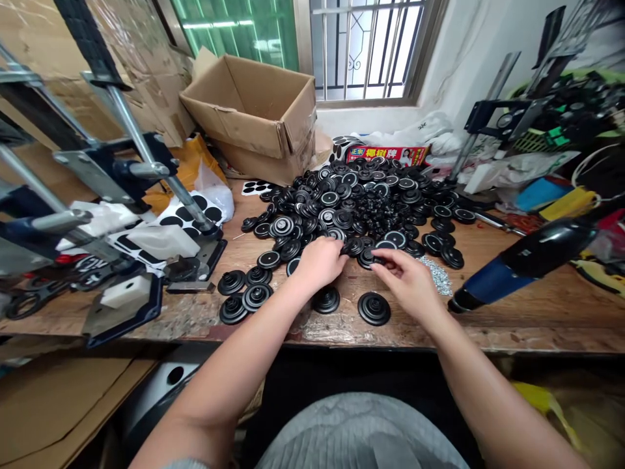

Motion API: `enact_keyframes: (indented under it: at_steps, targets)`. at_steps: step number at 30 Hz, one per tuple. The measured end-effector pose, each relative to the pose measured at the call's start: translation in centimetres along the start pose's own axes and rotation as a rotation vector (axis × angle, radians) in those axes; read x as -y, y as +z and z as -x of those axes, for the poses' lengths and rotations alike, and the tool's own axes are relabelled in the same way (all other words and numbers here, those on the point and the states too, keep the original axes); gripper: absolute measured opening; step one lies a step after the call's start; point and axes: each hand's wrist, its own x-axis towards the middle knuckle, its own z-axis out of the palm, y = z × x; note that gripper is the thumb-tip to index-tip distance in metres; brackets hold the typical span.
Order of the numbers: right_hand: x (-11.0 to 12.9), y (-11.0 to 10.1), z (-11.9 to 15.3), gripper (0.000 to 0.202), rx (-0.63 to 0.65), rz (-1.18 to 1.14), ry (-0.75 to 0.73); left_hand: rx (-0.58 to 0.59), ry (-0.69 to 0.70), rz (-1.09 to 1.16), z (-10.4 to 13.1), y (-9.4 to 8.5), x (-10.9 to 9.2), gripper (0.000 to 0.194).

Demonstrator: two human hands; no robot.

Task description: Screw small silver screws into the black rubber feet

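A heap of black round stepped discs (336, 202) covers the middle of the wooden bench. My left hand (322, 262) reaches to the heap's near edge, its fingers curled down at a black disc (352, 246); the fingertips are partly hidden. To its right, my right hand (407, 279) has thumb and fingers drawn together beside another black disc (366, 257); what lies in the pinch is too small to make out. Two stepped discs, one black disc (374, 308) and a second disc (325, 299), lie flat nearer me. A small group of discs (256, 296) sits to the left.
A blue and black power screwdriver (517, 267) slants in from the right, beside a pile of small silvery screws (436, 276). Metal press stands (141, 150) crowd the left. An open cardboard box (254, 117) stands behind the heap. The bench's front edge (342, 339) runs before me.
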Motion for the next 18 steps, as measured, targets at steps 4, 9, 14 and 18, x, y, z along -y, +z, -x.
enact_keyframes:
  at_steps: [4,9,14,18]
  targets:
    - [1.3,-1.4,4.0,0.03,-0.07,-0.294,-0.013,-0.045,-0.186,0.921,3.4,-0.5,-2.7,0.026]
    - [2.1,-1.6,6.3,0.027,-0.108,-0.427,-0.007,0.057,-0.369,1.619,7.1,1.1,-6.2,0.036]
    - [1.4,-1.0,7.4,0.028,-0.139,-0.471,0.027,0.035,-0.42,1.694,8.3,2.2,-7.3,0.032]
    - [1.4,-1.5,7.7,0.038,-0.119,-0.35,-0.036,0.042,-0.443,1.7,8.6,2.4,-7.5,0.034]
